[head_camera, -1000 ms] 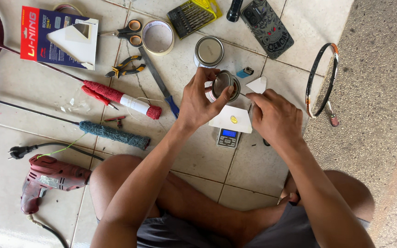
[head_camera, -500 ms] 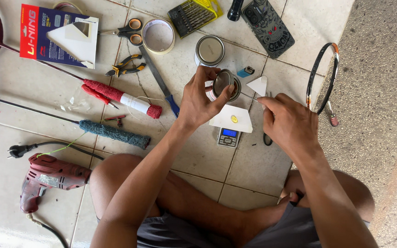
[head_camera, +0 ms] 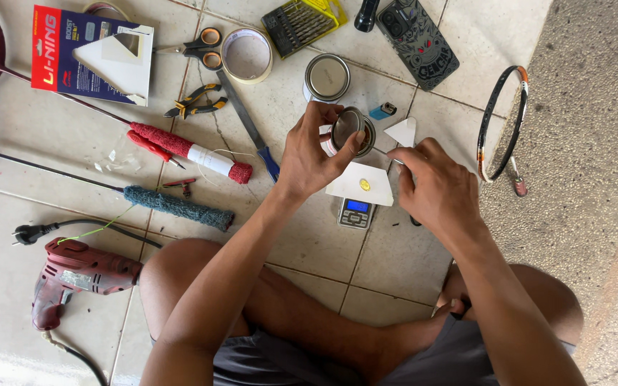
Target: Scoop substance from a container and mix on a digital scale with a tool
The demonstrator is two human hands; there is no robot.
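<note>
The small open tin (head_camera: 352, 129) is held tilted above the floor, its mouth turned toward the right hand, directly over the white card (head_camera: 359, 182) that lies on the pocket scale (head_camera: 356, 212). The left hand (head_camera: 312, 150) is closed around the tin, fingers wrapped on its side wall. The right hand (head_camera: 434, 186) is pinched shut on a thin metal rod (head_camera: 384, 153), whose tip reaches to the tin's rim. Against the frames a second and half a second ago, the right hand has shifted slightly toward the tin and the rod tip now sits at the opening, while the tin has kept its place over the scale; judged from this, material is being drawn out of the tin onto the card for weighing. The tin is thus inside the left hand and just beside the right hand's fingertips. Further out, the tin's lid (head_camera: 327, 77) rests on the tiled floor (head_camera: 395, 264) just beyond, with a blue lighter (head_camera: 383, 111) and a second white card piece (head_camera: 402, 131) near it. To the left lie a file (head_camera: 248, 129), a tape roll (head_camera: 247, 55), scissors (head_camera: 198, 48), racket handles (head_camera: 187, 151) and a red drill (head_camera: 80, 275); a racket frame (head_camera: 503, 125) lies to the right.
</note>
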